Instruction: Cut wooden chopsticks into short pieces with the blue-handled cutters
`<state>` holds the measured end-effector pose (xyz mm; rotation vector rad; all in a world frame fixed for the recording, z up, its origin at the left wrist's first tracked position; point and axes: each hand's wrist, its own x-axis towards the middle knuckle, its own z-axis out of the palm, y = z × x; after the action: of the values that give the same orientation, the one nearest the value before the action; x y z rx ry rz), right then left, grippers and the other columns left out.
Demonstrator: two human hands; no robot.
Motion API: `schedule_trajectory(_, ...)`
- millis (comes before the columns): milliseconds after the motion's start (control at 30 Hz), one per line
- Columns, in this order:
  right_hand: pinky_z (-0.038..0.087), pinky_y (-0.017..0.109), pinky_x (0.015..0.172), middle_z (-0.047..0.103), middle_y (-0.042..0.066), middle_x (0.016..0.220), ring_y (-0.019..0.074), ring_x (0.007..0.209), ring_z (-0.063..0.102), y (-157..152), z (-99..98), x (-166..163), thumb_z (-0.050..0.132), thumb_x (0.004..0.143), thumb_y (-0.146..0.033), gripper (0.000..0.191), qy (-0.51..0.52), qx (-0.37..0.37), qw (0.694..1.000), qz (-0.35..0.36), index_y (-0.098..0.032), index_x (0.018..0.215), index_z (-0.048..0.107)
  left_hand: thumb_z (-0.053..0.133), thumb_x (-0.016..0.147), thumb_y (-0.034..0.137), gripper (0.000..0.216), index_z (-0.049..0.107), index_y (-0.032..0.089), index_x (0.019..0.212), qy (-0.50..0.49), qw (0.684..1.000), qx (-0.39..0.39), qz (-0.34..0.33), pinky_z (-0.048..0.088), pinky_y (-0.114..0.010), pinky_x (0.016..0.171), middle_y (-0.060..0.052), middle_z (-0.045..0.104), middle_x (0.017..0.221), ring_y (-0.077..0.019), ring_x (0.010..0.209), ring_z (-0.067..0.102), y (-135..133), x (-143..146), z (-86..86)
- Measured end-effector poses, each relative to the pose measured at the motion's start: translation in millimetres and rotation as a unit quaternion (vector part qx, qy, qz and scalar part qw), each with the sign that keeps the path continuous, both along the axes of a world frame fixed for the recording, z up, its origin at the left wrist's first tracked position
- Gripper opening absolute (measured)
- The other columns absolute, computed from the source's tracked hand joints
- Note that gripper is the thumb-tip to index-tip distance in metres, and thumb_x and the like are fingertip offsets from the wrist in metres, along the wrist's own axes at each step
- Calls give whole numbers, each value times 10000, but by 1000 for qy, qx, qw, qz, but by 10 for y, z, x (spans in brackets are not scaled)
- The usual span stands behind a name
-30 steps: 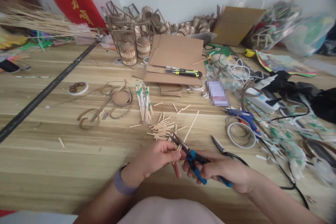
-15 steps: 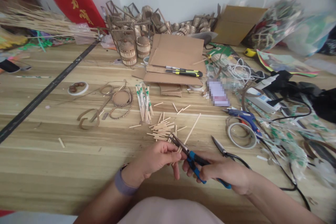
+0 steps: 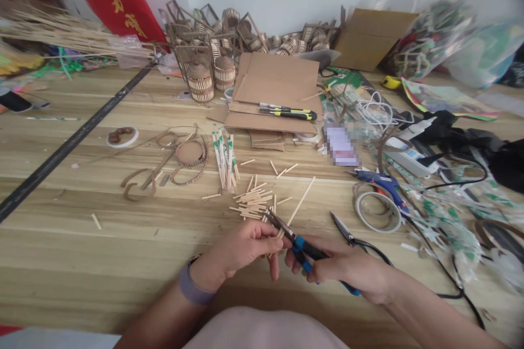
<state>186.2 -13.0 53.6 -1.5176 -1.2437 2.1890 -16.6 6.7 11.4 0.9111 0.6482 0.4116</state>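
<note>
Well beyond the fingers (image 3: 268, 244) lies a flat cardboard sheet (image 3: 282, 79). The right hand (image 3: 341, 266) wraps blue-handled pliers (image 3: 302, 243); a blue glue gun (image 3: 379, 179) lies right of its fingers. The left hand (image 3: 242, 246) pinches a slim wooden stick (image 3: 301, 200), partly hidden by the pliers; short stick pieces (image 3: 252, 203) crowd just ahead.

The broad, pale tan surface (image 3: 65, 267) is smooth wood with streaked grain. Short, thin, cream-coloured sticks (image 3: 251, 203) near the middle look like bare, matt wood. The blue-and-black-handled pliers (image 3: 302, 244) pair dark metal jaws with plastic-looking grips. Far centre, the flat brown sheet (image 3: 278, 77) is matt cardboard.
</note>
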Motion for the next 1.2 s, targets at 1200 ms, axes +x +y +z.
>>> schedule_trajectory(1200,336,267,573,520,-10,705,149,662,451,-110,-208,-4,523,570,-201,214,-30,96,995,13,-181,772,591,643,773,563,417,572,154,802,36,999,30,13,375,-243,601,-9,643,741,-97,505,542,-21,9,-58)
